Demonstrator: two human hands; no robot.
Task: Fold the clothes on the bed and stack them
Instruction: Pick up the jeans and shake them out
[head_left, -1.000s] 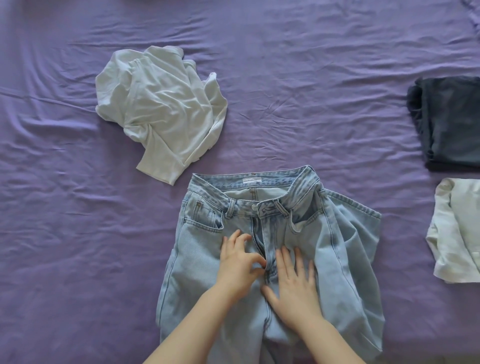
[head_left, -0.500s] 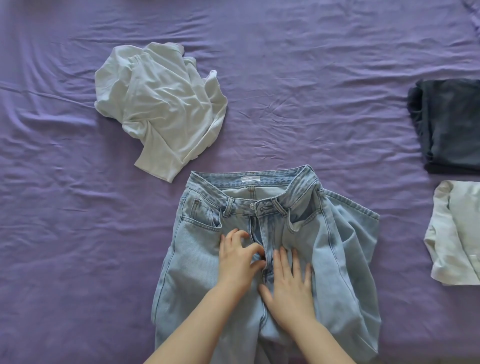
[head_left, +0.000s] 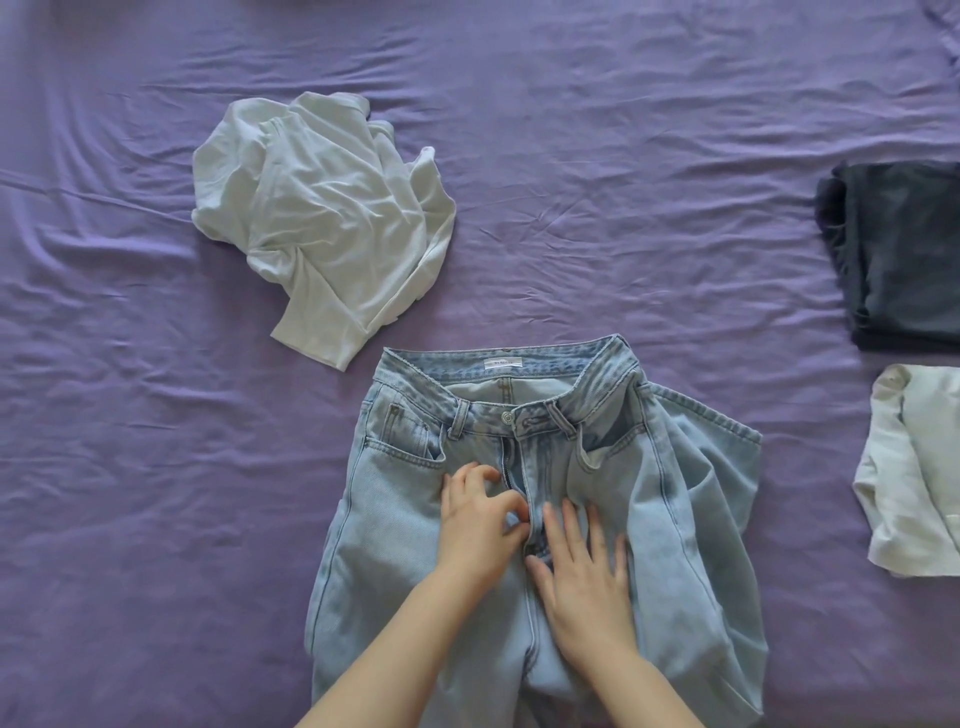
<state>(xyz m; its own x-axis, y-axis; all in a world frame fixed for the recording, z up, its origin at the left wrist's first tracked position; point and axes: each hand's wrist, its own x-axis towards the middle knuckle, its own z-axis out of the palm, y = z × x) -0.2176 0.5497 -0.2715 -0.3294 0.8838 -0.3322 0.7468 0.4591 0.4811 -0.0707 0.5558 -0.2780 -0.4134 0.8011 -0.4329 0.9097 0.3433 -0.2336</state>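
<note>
The left hand (head_left: 480, 525) pinches the fly of light-blue jeans (head_left: 675, 519) while the right hand (head_left: 582, 566) presses flat beside it, fingers spread, on a purple bed (head_left: 156, 467); a crumpled white shirt (head_left: 327, 218) lies beyond the left hand, folded dark (head_left: 904, 254) and pale clothes (head_left: 919, 478) far right of the right hand

Matt denim jeans (head_left: 670, 519) on creased cloth sheet (head_left: 623, 156).

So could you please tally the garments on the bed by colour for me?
Light blue: 1, the jeans
White or pale: 2, the crumpled shirt and the folded pale garment
Dark navy: 1, the folded dark garment
Total: 4
</note>
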